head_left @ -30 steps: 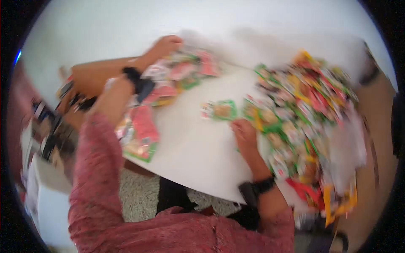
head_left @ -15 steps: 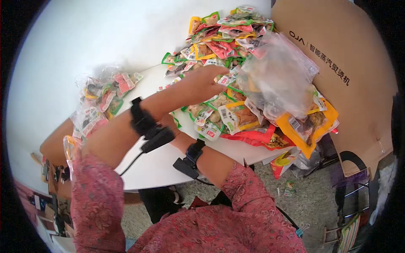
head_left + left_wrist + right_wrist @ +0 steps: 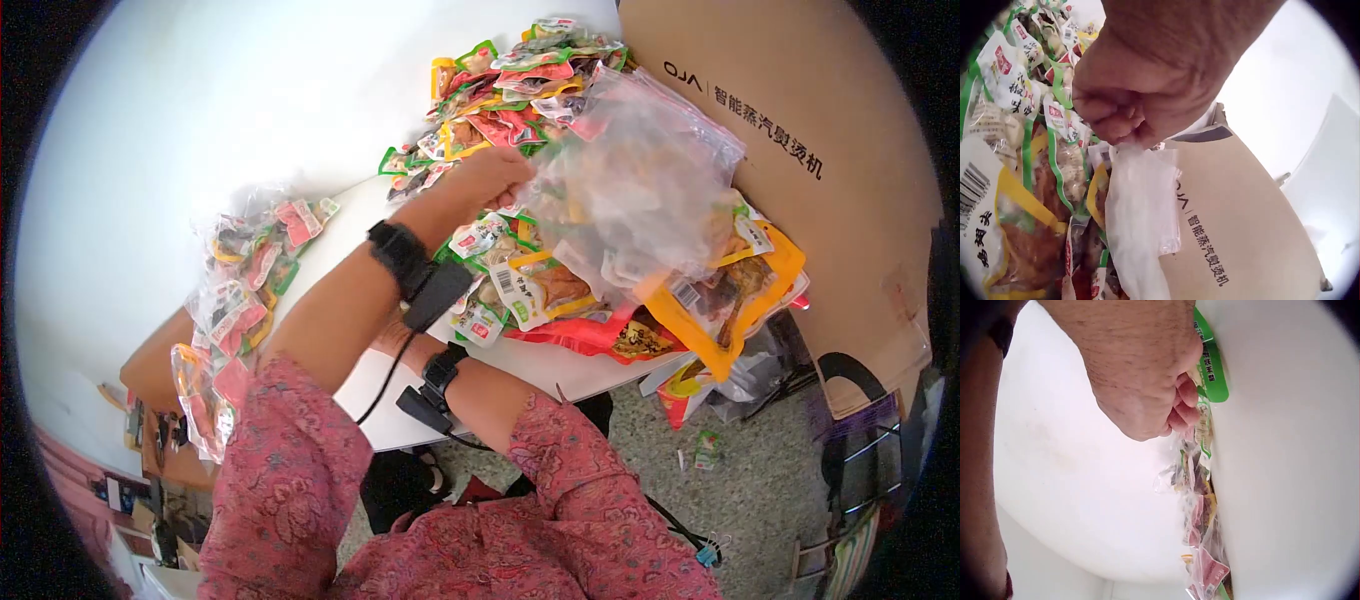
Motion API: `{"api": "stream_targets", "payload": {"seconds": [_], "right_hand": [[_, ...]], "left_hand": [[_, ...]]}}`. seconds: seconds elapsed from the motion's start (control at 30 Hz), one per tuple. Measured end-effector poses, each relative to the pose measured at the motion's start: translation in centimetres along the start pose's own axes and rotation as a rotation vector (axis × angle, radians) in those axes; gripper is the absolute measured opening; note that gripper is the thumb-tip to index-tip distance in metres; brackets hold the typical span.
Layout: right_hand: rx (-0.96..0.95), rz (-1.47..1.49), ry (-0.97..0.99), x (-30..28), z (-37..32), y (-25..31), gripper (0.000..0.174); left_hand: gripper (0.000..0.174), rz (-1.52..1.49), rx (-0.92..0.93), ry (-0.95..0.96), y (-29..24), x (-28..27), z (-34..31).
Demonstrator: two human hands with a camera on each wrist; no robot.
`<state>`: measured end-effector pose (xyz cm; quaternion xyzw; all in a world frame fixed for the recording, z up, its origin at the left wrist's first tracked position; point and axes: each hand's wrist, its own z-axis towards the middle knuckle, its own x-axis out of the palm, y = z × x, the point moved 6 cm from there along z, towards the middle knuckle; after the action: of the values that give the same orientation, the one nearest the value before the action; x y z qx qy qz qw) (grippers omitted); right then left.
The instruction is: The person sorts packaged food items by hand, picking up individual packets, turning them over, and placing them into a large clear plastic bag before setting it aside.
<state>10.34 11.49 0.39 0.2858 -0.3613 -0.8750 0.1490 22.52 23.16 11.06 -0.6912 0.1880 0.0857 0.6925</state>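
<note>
Bag (image 3: 1138, 225) lengthwise from left fingers (image 3: 1116, 127)

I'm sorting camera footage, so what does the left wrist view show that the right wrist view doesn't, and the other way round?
Only the left: the left hand pinching a cloudy plastic bag, and a printed cardboard box.
Only the right: the right hand, fingers curled at a green-edged packet, and a row of bagged packets beyond.
Both: a bare hand at work and packets with green edging.
</note>
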Motion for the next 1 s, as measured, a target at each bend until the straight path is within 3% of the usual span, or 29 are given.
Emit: {"api": "stream_targets", "payload": {"seconds": [0.03,0.1,0.13,0.17,0.2,0.27,0.33,0.4,0.47,0.53,0.57,0.63,0.67,0.73,0.77,0.87,0.9,0.93,1.0], "right_hand": [[0.017,-0.016,0.013,0.0,0.0,0.2,0.025],[0.045,-0.042,0.043,0.3,0.0,1.0,0.023],[0.056,-0.054,0.061,0.6,0.1,1.5,0.022],[0.006,0.159,-0.217,-1.5,0.0,2.6,0.013],[0.033,0.219,-0.225,-0.5,1.0,1.2,0.010],[-0.226,0.069,-0.049,-1.9,1.1,2.0,0.010],[0.134,1.421,0.076,0.6,1.7,-3.0,0.017],[-0.269,0.259,0.035,-0.7,1.8,-4.7,0.027],[0.429,1.979,0.144,0.8,2.8,-4.1,0.031],[0.603,1.661,0.313,-1.5,1.7,-2.9,0.043],[0.622,1.663,0.346,-1.3,1.6,-2.3,0.043],[0.605,1.287,0.392,-0.8,1.2,-1.7,0.038],[0.613,1.284,0.411,-0.6,1.0,-1.1,0.038],[0.542,0.906,0.502,-0.6,0.4,0.5,0.032],[0.510,0.797,0.499,-0.7,0.3,1.5,0.021],[0.345,0.548,0.556,0.2,0.3,1.9,0.014],[0.347,0.546,0.557,0.6,0.1,2.0,0.014],[0.340,0.545,0.507,0.7,0.0,2.2,0.011],[0.335,0.538,0.462,0.8,0.0,2.3,0.009]], "left_hand": [[0.014,0.040,0.040,0.041,-0.4,-1.1,-0.6],[0.012,0.233,0.333,-0.019,-2.2,-3.3,-4.1],[0.012,0.169,0.266,0.004,-2.3,-4.5,-6.0],[0.013,0.103,0.200,0.023,-2.1,-5.8,-8.0],[0.012,0.005,0.125,-0.073,-1.2,-7.9,-10.3],[0.011,-0.208,-0.020,-0.224,0.9,-12.0,-15.3],[0.009,-0.323,-0.095,-0.313,3.3,-16.0,-20.4],[0.005,0.003,-0.147,-0.385,5.7,-19.3,-25.6],[0.003,-0.035,-0.123,-0.464,7.5,-20.1,-29.8],[0.002,-0.094,-0.321,-0.561,13.7,-23.1,-33.8],[0.004,-0.002,-0.313,-0.479,14.0,-23.0,-35.0],[0.005,0.006,-0.388,-0.468,13.7,-21.5,-36.9],[0.007,0.029,-0.447,-0.431,13.9,-20.7,-37.2],[0.008,0.001,-0.487,-0.387,14.8,-19.6,-37.8],[0.009,-0.016,-0.520,-0.330,15.2,-18.8,-37.9],[0.009,0.130,-0.646,-0.246,15.3,-16.8,-37.9],[0.016,0.202,-0.662,-0.179,15.4,-16.6,-37.8],[0.016,0.199,-0.660,-0.179,15.5,-16.4,-37.7],[0.021,0.911,-0.145,-0.264,11.8,-16.3,-36.4]]}}
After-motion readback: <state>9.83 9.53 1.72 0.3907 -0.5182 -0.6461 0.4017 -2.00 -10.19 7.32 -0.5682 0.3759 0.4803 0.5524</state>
